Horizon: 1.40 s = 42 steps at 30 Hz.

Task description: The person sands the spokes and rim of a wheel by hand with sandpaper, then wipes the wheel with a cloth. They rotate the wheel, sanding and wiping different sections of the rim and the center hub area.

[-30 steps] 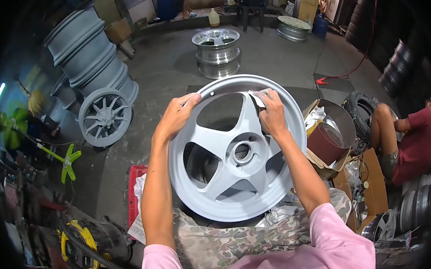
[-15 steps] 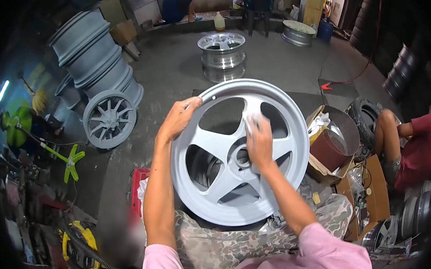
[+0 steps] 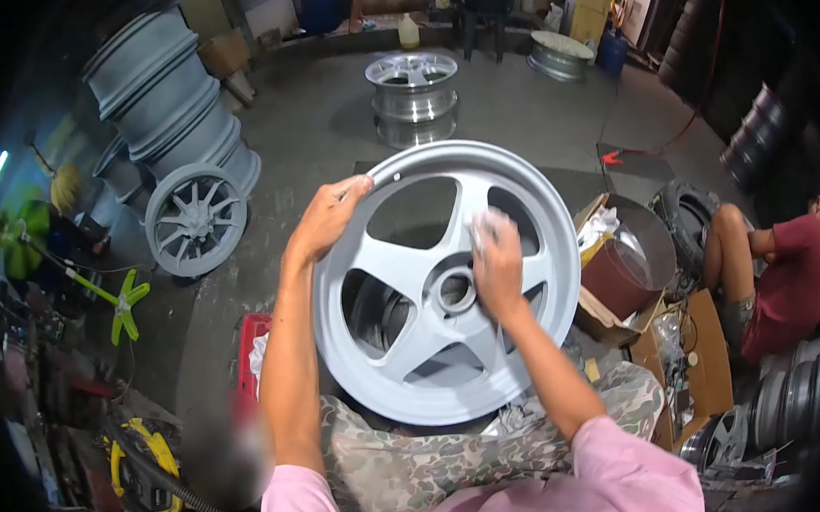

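A light grey five-spoke car wheel rim (image 3: 401, 261) stands tilted in front of me, face up toward me, at the camouflage cloth over my lap (image 3: 423, 466). My left hand (image 3: 330, 214) is closed on the upper left edge of the rim, thumb on the lip. Near the hub, my right hand (image 3: 498, 260) presses on a spoke with its fingers bent together. A small pale piece shows at those fingertips, too blurred to name. Through the openings between the spokes, dark round shapes show behind the rim.
Silver rims (image 3: 413, 91) stand stacked ahead. Grey rims (image 3: 161, 93) are piled at left, a multi-spoke rim (image 3: 197, 220) leaning there. Open cardboard boxes (image 3: 706, 341) and a seated person (image 3: 786, 270) are at right. A red tray (image 3: 250, 350) and green fan (image 3: 24, 233) are left.
The right hand has shifted slightly on the spoke, away from the hub's centre. The left hand keeps its hold on the edge. The whole view has shifted a little.
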Available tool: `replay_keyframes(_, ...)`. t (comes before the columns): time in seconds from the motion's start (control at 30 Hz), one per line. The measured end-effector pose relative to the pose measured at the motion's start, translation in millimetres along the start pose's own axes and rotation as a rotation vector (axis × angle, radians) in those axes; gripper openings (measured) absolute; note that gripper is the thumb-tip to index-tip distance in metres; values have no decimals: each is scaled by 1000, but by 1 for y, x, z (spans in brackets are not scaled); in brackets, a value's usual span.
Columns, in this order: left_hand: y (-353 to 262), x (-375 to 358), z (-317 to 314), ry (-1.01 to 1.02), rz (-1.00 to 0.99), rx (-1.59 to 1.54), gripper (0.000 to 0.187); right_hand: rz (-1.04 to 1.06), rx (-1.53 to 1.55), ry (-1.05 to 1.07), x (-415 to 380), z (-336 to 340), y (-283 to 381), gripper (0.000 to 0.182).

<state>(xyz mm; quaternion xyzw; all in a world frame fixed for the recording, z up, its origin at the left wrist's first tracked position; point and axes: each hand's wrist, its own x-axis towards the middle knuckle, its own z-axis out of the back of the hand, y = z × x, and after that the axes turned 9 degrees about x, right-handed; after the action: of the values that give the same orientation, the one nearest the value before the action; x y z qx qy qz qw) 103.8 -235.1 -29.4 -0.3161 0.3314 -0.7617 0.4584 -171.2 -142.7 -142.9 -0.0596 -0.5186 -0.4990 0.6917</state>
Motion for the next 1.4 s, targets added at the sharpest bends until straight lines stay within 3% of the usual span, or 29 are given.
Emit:
replay_keyframes(0.1, -3, -1, -2, -11, 6, -45, 50, -70, 59, -55, 57, -1, -3, 33)
replay_keyframes(0.3, -3, 0, -3, -21, -3, -56, 50, 60, 41, -26, 85, -12, -11, 42)
replay_keyframes(0.4, -1, -1, 0, -4, 6, -41, 47, 278, 162, 117, 92, -41, 17, 46)
replay_keyframes(0.5, 8, 1, 0, 14, -27, -65, 46, 631, 182, 252, 95, -65, 50, 24)
replay_keyframes(0.57, 9, 3, 0, 1, -23, -124, 45, 631, 66, 371, 102, -59, 51, 21)
replay_keyframes(0.63, 6, 4, -3, 5, -54, -122, 47, 563, 59, 250, 106, -52, 23, 21)
replay_keyframes(0.77, 7, 7, 0, 1, 31, -120, 48, -47, -74, 119, 72, 19, -60, 40)
replay_keyframes(0.8, 8, 7, 0, 6, 18, -115, 48, -106, -156, 23, 43, 37, -72, 38)
replay_keyframes(0.87, 6, 10, 1, 11, 0, -112, 48, -320, -187, 31, -8, 65, -79, 33)
replay_keyframes(0.97, 5, 10, 2, 26, 62, -99, 48, -289, -298, -42, -63, 72, -76, 28)
replay_keyframes(1.1, 8, 8, 2, -4, 11, -81, 48, -373, -241, -73, -46, 60, -81, 31)
replay_keyframes(1.27, 5, 5, 1, -18, 15, -95, 47, -66, -209, -56, 15, 37, -83, 28)
replay_keyframes(1.37, 5, 4, 2, -22, -33, -78, 48, -227, -229, -38, -9, 55, -79, 30)
replay_keyframes(1.4, -1, 3, 0, -12, 3, -93, 48, -223, -260, -17, -16, 60, -76, 39)
